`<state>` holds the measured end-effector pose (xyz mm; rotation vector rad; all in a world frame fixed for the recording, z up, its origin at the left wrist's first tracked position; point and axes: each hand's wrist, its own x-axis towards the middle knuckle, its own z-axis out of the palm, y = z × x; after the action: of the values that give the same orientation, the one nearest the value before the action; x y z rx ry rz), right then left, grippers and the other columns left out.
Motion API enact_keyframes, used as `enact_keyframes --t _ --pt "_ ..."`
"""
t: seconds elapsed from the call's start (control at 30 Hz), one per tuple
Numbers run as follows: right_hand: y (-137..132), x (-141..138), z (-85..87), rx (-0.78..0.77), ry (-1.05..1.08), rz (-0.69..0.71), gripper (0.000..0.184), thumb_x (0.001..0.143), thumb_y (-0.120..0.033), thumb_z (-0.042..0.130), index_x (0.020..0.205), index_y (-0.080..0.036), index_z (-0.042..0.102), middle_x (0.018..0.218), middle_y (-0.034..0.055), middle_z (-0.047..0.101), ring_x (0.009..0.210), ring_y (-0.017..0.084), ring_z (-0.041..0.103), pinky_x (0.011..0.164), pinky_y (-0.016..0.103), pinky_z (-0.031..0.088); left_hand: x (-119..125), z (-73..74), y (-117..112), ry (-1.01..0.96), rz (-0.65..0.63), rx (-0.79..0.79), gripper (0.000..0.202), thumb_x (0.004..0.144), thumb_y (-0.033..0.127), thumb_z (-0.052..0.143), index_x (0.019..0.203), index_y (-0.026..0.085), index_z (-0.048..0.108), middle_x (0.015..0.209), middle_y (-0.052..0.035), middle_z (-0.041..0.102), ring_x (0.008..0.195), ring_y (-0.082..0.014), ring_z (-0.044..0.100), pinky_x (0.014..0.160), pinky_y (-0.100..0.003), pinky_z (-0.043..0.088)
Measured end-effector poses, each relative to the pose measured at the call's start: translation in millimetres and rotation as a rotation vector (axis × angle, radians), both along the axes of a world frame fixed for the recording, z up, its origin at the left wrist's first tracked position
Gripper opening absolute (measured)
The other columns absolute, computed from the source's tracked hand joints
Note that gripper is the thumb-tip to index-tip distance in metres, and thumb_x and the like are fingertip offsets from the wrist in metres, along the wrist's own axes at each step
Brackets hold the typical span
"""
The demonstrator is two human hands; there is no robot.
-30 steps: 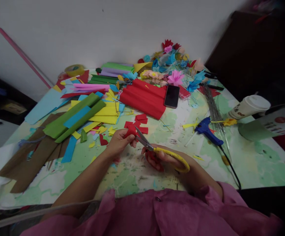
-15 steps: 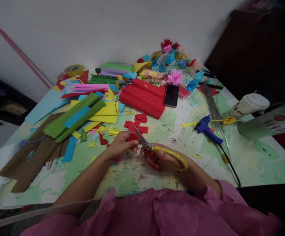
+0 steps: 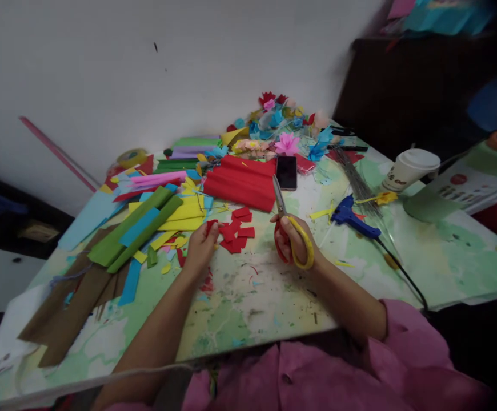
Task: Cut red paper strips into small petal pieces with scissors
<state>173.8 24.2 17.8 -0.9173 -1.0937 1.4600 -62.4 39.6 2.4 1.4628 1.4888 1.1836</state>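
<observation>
Gripping yellow-handled scissors (image 3: 283, 214) in R hand (image 3: 295, 244), fingers curled thru the loops, blades together & pointing up. L hand (image 3: 200, 246) pinches small red paper piece (image 3: 210, 226) btwn thumb & fingertips, just beside red scraps (image 3: 237, 231) on table (image 3: 248, 297).

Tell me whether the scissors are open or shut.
Shut: the scissors in the right hand show both blades together as one point.

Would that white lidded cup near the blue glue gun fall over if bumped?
Probably fairly easily: the cup stands upright and narrows toward its base, so a sideways knock could tip it. Its lid looks pressed on, which might limit spills. Its fill is hidden, so its weight is a guess.
</observation>
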Motion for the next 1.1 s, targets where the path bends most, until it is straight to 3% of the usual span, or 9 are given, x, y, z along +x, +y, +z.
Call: enact_keyframes --t 0.17,0.3,0.4,0.53,0.67,0.8,0.93,1.03,1.1 --pt "2.6 -2.4 -7.5 0.03 0.008 -0.054 0.048 0.078 -0.064 0.053 0.097 -0.02 0.051 0.05 -0.0104 0.043 0.027 0.005 0.033 0.024 0.018 0.031 0.0 -15.6 5.0 0.293 0.008 0.103 0.038 0.088 0.049 0.045 0.093 0.017 0.065 0.087 -0.0068 0.065 0.086 -0.0234 0.058 0.081 -0.035 0.042" --pt "4.5 -1.7 -9.4 0.117 -0.155 -0.101 0.047 0.079 -0.066 0.051 0.093 -0.021 0.05 0.051 -0.0096 0.041 0.03 0.007 0.034 0.03 0.02 0.032 -0.7 -22.2 8.9 0.424 0.051 0.208 0.047 0.089 0.043 0.044 0.125 0.013 0.051 0.115 -0.0151 0.058 0.115 -0.0283 0.048 0.104 -0.044 0.03" --pt "7.1 3.5 -5.0 0.259 -0.582 -0.278 0.044 0.081 -0.061 0.052 0.097 -0.02 0.055 0.061 -0.0028 0.055 0.047 0.012 0.051 0.047 0.024 0.04 -3.2 -18.1 9.1 0.634 0.009 0.319 0.053 0.088 0.041 0.046 0.132 0.011 0.044 0.124 -0.0188 0.051 0.121 -0.031 0.042 0.106 -0.049 0.028" --pt "8.5 12.4 1.6 0.362 -1.342 -0.354 0.036 0.083 -0.039 0.055 0.116 -0.024 0.055 0.099 0.0066 0.067 0.09 0.024 0.061 0.074 0.031 0.042 -3.4 -8.5 4.7 0.852 -0.244 0.391 0.049 0.078 0.047 0.061 0.115 0.016 0.061 0.118 -0.0148 0.057 0.112 -0.0303 0.051 0.099 -0.046 0.038" --pt "10.3 17.5 -1.7 0.332 -1.494 -0.288 0.039 0.079 -0.022 0.055 0.119 -0.022 0.056 0.107 0.0105 0.067 0.1 0.026 0.06 0.079 0.031 0.04 -2.4 -6.7 1.5 1.005 -0.393 0.361 0.056 0.074 0.055 0.063 0.118 0.019 0.061 0.12 -0.0132 0.058 0.114 -0.0305 0.051 0.098 -0.045 0.038" --pt "14.9 19.4 -8.4 0.309 -1.554 -0.245 0.035 0.082 -0.023 0.052 0.116 -0.018 0.057 0.108 0.0127 0.066 0.101 0.025 0.059 0.079 0.03 0.04 -9.0 -7.5 6.9 1.059 -0.323 0.342 0.056 0.081 0.054 0.055 0.125 0.02 0.054 0.126 -0.0149 0.054 0.117 -0.0311 0.049 0.097 -0.047 0.037" --pt "20.2 20.7 -12.0 0.294 -1.603 -0.209 0.029 0.081 -0.023 0.052 0.108 -0.016 0.061 0.104 0.0135 0.066 0.098 0.025 0.06 0.077 0.03 0.041 -31.1 -0.4 11.1 1.073 -0.143 0.333 0.06 0.083 0.05 0.053 0.133 0.017 0.046 0.136 -0.0174 0.045 0.125 -0.033 0.042 0.102 -0.048 0.031" --pt "21.3 20.7 -13.3 0.292 -1.63 -0.199 0.029 0.081 -0.022 0.051 0.107 -0.015 0.061 0.103 0.0149 0.066 0.097 0.026 0.059 0.077 0.031 0.041 -54.6 4.6 -2.1 1.077 -0.006 0.304 0.059 0.086 0.047 0.047 0.134 0.012 0.043 0.137 -0.0213 0.043 0.127 -0.0354 0.038 0.103 -0.05 0.029" --pt "19.6 19.4 -13.8 0.304 -1.642 -0.2 0.029 0.08 -0.021 0.05 0.106 -0.013 0.062 0.101 0.0159 0.065 0.098 0.028 0.056 0.078 0.033 0.04 -68.2 4.0 -19.8 1.09 -0.019 0.272 0.054 0.085 0.046 0.048 0.129 0.014 0.049 0.131 -0.0185 0.051 0.122 -0.0347 0.043 0.1 -0.049 0.032"
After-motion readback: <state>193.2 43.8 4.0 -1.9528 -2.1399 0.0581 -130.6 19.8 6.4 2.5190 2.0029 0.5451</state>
